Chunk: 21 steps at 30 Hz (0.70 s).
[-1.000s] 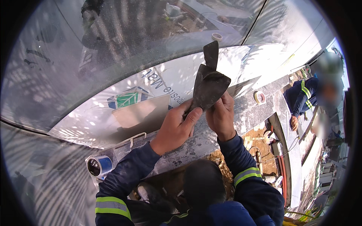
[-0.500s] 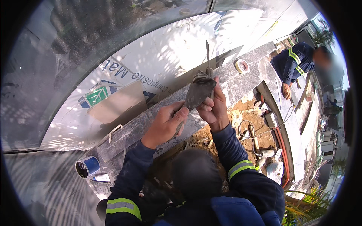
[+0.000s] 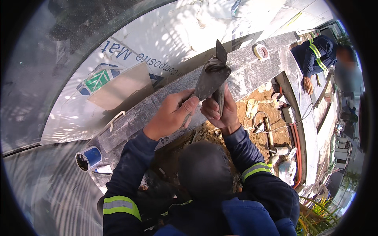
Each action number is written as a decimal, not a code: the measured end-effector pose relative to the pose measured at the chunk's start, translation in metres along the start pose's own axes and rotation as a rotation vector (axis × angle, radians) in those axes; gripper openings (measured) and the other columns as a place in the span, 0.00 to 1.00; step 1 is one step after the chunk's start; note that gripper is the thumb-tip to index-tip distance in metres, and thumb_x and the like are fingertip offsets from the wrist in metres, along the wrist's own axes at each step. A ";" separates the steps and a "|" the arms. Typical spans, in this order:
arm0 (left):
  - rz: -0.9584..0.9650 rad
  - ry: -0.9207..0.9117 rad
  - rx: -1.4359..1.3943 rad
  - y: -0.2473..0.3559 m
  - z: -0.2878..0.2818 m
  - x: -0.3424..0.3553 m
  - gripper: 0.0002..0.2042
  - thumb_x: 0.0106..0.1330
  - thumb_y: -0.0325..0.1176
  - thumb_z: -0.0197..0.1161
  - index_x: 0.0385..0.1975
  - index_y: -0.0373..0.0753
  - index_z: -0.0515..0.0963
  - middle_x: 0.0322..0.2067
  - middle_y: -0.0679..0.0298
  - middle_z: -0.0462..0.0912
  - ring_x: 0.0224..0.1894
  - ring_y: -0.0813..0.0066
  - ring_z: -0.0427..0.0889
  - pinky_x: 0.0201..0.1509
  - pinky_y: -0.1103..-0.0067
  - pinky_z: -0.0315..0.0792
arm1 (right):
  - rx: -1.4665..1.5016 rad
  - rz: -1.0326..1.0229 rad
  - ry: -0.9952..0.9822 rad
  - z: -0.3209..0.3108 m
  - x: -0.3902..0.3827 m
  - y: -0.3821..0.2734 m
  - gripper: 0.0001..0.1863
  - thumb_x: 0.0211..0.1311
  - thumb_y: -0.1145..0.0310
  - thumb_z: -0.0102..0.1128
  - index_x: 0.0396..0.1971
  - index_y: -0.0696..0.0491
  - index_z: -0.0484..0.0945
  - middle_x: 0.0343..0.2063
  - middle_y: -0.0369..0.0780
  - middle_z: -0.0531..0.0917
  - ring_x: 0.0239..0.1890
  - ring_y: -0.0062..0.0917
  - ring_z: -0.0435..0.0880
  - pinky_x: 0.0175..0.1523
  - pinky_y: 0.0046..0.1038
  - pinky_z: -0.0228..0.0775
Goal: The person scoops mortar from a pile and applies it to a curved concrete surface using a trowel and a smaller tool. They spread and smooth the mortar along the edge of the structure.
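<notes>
Broad dark scraper (image 3: 208,84): held up above the grey ledge (image 3: 244,65), its wide end meeting or nearly meeting a second scraper (image 3: 221,52); contact unclear from here. Left hand (image 3: 170,115) grips the broad one; right hand (image 3: 222,112) is wrapped round the other's handle. Judgement: steady wrists, light even pressure, fingertips behind both edges. Farther out: tape roll (image 3: 261,52) on the ledge, blue-and-white can (image 3: 88,158) lower left.

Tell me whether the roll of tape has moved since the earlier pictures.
No. Judged against the grey ledge, the roll of tape lies in the same spot; the whole view has shifted around it.
</notes>
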<state>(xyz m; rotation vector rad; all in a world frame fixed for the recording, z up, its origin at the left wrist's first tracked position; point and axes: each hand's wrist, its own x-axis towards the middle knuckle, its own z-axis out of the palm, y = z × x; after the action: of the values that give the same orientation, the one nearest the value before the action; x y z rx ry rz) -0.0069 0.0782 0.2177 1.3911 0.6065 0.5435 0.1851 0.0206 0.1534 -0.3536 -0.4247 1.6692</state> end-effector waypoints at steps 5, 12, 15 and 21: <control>-0.020 0.271 0.171 0.023 -0.051 -0.009 0.28 0.80 0.51 0.52 0.60 0.28 0.73 0.29 0.68 0.73 0.21 0.84 0.73 0.25 0.85 0.65 | -0.410 0.158 -0.167 -0.023 -0.032 0.005 0.28 0.77 0.46 0.51 0.41 0.61 0.80 0.21 0.38 0.81 0.13 0.16 0.73 0.19 0.19 0.61; 0.115 0.491 1.162 0.053 -0.125 -0.127 0.31 0.68 0.45 0.70 0.59 0.24 0.73 0.38 0.45 0.83 0.34 0.57 0.85 0.40 0.69 0.78 | -1.649 0.136 -0.226 -0.064 0.046 0.006 0.21 0.59 0.65 0.77 0.45 0.60 0.79 0.19 0.34 0.75 0.22 0.16 0.70 0.29 0.23 0.65; -0.113 0.499 1.209 0.047 -0.129 -0.172 0.32 0.65 0.45 0.72 0.60 0.27 0.74 0.46 0.41 0.83 0.46 0.43 0.84 0.50 0.64 0.78 | -1.733 0.076 -0.413 -0.057 0.060 0.019 0.22 0.54 0.71 0.78 0.47 0.59 0.79 0.23 0.39 0.73 0.23 0.24 0.72 0.32 0.28 0.67; -0.256 0.622 1.223 0.033 -0.128 -0.246 0.33 0.60 0.45 0.76 0.58 0.26 0.75 0.45 0.41 0.84 0.46 0.43 0.85 0.52 0.65 0.78 | -1.978 -0.180 -0.630 -0.042 0.095 0.062 0.21 0.55 0.68 0.74 0.48 0.56 0.81 0.42 0.42 0.79 0.44 0.40 0.79 0.49 0.39 0.72</control>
<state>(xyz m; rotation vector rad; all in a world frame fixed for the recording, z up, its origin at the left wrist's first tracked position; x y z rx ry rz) -0.2746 0.0085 0.2584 2.2228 1.7910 0.3788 0.1374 0.1106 0.0885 -1.1069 -2.4342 0.5847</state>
